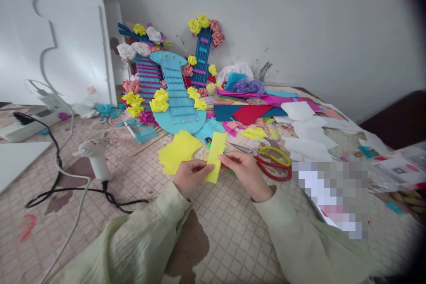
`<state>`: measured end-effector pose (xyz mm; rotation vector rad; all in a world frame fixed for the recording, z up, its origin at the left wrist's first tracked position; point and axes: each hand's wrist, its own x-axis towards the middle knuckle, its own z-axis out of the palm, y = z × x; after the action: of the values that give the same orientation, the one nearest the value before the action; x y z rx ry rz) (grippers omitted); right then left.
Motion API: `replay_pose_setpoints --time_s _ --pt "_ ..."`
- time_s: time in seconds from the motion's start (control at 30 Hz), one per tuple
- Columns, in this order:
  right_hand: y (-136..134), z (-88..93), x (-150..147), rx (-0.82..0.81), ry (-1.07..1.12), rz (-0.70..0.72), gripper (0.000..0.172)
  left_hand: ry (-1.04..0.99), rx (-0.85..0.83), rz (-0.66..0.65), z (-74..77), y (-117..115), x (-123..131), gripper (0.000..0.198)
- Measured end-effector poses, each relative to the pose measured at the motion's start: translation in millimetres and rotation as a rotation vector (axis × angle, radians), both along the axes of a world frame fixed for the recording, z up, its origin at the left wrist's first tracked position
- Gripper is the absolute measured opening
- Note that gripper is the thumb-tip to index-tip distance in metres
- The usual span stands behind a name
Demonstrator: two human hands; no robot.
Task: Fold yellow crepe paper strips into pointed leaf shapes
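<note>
A narrow yellow paper strip (215, 155) stands upright between both hands over the tiled floor. My left hand (190, 176) pinches its lower left edge. My right hand (245, 172) pinches its right edge, fingers curled. Just behind the strip lies a crumpled yellow sheet (178, 151). Scissors (273, 163) with red and yellow handles lie right of my right hand.
A white glue gun (96, 159) with a cable lies at left, near a power strip (29, 120). Blue guitar-shaped crafts (178, 93) with paper flowers lean on the wall. Coloured felt sheets (249, 113) and white paper pieces (308, 131) cover the right side.
</note>
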<state>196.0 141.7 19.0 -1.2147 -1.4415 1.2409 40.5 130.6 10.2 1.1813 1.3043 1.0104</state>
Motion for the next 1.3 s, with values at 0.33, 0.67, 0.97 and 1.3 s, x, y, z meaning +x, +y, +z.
replay_pose_setpoints --time_s 0.33,0.67,0.97,1.3 --pt "-1.7 2.0 -2.5 -0.037 -0.021 0.003 0.025 -0.001 0.017 0.016 0.3 0.3 -0.3 0.023" --pt "-2.6 2.2 -5.1 -0.099 0.017 0.037 0.023 -0.08 0.005 0.024 1.3 -0.3 -0.7 0.021" --pt "-3.2 0.1 -5.2 -0.106 0.042 0.09 0.024 -0.127 -0.003 0.042 0.5 0.6 0.2 0.02" --pt "-2.6 1.2 -5.7 -0.145 0.034 0.124 0.023 -0.163 0.02 0.07 -3.2 3.3 -2.7 0.017"
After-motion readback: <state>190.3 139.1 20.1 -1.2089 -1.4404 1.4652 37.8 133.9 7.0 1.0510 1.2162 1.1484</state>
